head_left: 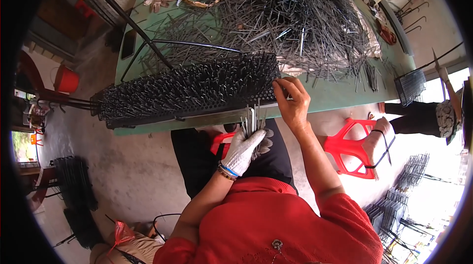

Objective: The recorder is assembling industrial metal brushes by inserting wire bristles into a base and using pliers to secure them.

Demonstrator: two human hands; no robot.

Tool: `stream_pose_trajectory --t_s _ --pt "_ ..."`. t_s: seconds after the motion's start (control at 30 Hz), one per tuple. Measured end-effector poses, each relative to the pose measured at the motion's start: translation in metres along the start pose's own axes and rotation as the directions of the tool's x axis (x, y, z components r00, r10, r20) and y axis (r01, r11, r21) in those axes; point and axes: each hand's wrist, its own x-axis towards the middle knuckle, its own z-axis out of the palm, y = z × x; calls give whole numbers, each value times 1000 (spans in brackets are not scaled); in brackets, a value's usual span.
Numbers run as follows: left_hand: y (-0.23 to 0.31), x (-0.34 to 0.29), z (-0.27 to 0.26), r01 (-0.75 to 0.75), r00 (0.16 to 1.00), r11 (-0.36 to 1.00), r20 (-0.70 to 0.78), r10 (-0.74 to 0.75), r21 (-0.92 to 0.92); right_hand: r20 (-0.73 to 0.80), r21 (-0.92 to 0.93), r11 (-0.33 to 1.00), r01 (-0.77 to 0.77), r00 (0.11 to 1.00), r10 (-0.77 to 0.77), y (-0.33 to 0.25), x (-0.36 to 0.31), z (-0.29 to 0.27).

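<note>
Hands (242, 149) — left knit-gloved, gripping slim grey strips (253, 118).

Bright daylight from right | floor (443, 158) there overexposed | fisheye edges bent

Over the table's (340, 98) near edge lies the rack (207, 107): behind it, a heap of strips (305, 30); before it, my left hand (240, 152); at its right end, my right hand (294, 102); left, a bucket (66, 79).
</note>
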Motion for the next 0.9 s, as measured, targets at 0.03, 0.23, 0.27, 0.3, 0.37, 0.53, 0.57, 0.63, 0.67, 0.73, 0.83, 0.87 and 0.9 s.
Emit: stream_pose_trajectory --t_s 0.03,0.23,0.27,0.3,0.37,0.53,0.57,0.63,0.67,0.73,0.83,0.87,0.9 --pt "0 0 1 0 1000 1000 1 0 0 5 -9 1000 -3 1000 3 0 -1 0" --pt "1 -1 2 2 1000 1000 -5 -2 13 8 -15 997 -72 997 72 2 -3 0" --pt "1 -1 2 -3 1000 1000 -2 3 13 20 -34 996 -84 996 85 2 -3 0" --pt "1 -2 2 -8 1000 1000 2 8 14 19 -35 996 -84 996 85 4 -3 0" --pt "2 -2 3 -3 1000 1000 3 3 18 61 -54 998 -16 998 19 7 -5 0" --pt "1 -1 3 -3 1000 1000 15 3 8 90 -96 995 17 996 -8 6 -5 -4" --pt "1 -1 2 -4 1000 1000 17 4 6 106 -116 993 16 994 -3 5 -4 -6" --pt "1 -1 2 -4 1000 1000 19 4 3 131 -112 993 -23 991 38 -1 -2 -9" --pt "1 -1 1 -4 1000 1000 20 4 4 156 -110 992 -61 985 77 -4 -1 -11" --pt "2 -1 2 -6 1000 1000 19 5 5 152 -99 992 -80 984 95 -6 2 -15" --pt "3 -1 3 -1 1000 1000 22 0 20 158 -61 996 -67 984 76 -6 3 -16" --pt "3 0 3 3 1000 1000 22 -3 19 168 -35 999 -34 985 39 -6 3 -16" --pt "2 0 3 7 1000 1000 21 -7 19 168 -36 999 -34 985 39 -4 3 -16"
